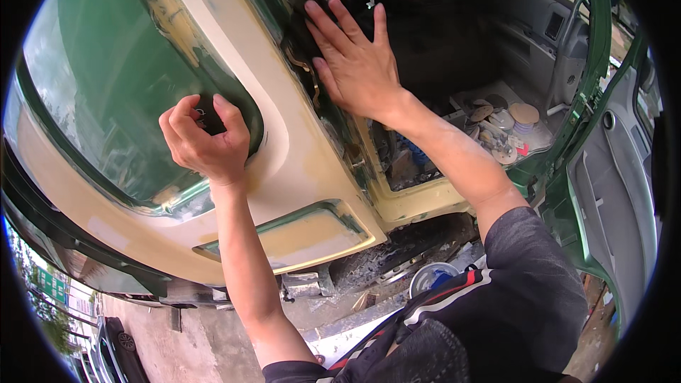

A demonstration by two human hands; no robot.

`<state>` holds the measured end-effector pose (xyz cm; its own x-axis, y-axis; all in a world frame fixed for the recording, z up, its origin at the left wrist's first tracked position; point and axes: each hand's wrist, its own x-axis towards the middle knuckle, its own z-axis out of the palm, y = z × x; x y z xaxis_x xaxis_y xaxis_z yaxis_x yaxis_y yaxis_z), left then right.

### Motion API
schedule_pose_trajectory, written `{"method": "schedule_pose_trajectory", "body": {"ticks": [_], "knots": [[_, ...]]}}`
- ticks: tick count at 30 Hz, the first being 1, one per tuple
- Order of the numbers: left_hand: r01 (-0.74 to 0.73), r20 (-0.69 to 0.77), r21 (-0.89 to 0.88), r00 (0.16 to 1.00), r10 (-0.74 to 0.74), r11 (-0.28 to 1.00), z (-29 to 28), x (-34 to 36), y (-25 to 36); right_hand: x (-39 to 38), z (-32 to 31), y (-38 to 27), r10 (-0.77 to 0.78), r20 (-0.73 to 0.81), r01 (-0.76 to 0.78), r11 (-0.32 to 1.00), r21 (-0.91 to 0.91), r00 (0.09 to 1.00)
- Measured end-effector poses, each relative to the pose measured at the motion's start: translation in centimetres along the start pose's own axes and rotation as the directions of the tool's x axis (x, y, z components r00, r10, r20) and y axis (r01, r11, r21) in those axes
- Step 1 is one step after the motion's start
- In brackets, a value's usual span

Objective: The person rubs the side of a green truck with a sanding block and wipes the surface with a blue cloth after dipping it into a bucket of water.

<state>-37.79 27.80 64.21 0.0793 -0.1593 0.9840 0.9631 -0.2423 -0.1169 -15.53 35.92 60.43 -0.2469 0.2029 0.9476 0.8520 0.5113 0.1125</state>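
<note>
My left hand [207,140] is raised in front of the glossy green panel [106,64] of a vehicle body, near that panel's rounded lower corner. Its fingers are curled, with a gap between forefinger and thumb; a dark patch shows in the gap, and I see nothing gripped. My right hand [358,71] lies with fingers spread at the edge of the open door frame, over the dark green pillar [312,78]. Whether its palm presses on the pillar is hidden. Between my hands runs a cream-coloured body panel [298,149] with beige filler patches.
Round sanding discs [504,120] lie piled on the cab floor at right. The grey-lined cab door [613,191] stands swung out. A white bucket [430,276] with something blue in it is below the sill. A parked car [117,347] shows at lower left.
</note>
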Motion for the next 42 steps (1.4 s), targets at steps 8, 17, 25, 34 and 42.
{"method": "schedule_pose_trajectory", "body": {"ticks": [8, 17, 25, 34, 42], "knots": [[-0.069, -0.019, 0.05, 0.997, 0.07, 0.996, 0.3, 0.0, -0.4, -4.4, -0.6, -1.0, 0.007, 0.093, -0.001, 0.998, -0.07, 0.996], [-0.049, -0.044, 0.056, 0.998, 0.051, 0.997, 0.2, 0.4, -0.8, -5.5, 1.6, -0.6, -0.007, 0.036, 0.009, 0.999, -0.046, 0.999], [-0.05, -0.014, 0.078, 0.999, 0.052, 0.996, 0.1, -0.5, -1.2, -3.6, 1.5, -1.4, 0.031, -0.022, -0.032, 0.999, -0.03, 0.999], [-0.056, -0.035, 0.068, 0.998, 0.058, 0.996, 0.5, 0.2, -1.1, -5.9, 1.7, -1.2, 0.049, 0.025, -0.048, 0.998, -0.048, 0.998], [-0.067, -0.059, 0.078, 0.996, 0.071, 0.995, 0.6, -0.2, -1.5, -2.6, 2.1, -0.6, 0.047, -0.068, -0.049, 0.998, -0.025, 0.997]]}}
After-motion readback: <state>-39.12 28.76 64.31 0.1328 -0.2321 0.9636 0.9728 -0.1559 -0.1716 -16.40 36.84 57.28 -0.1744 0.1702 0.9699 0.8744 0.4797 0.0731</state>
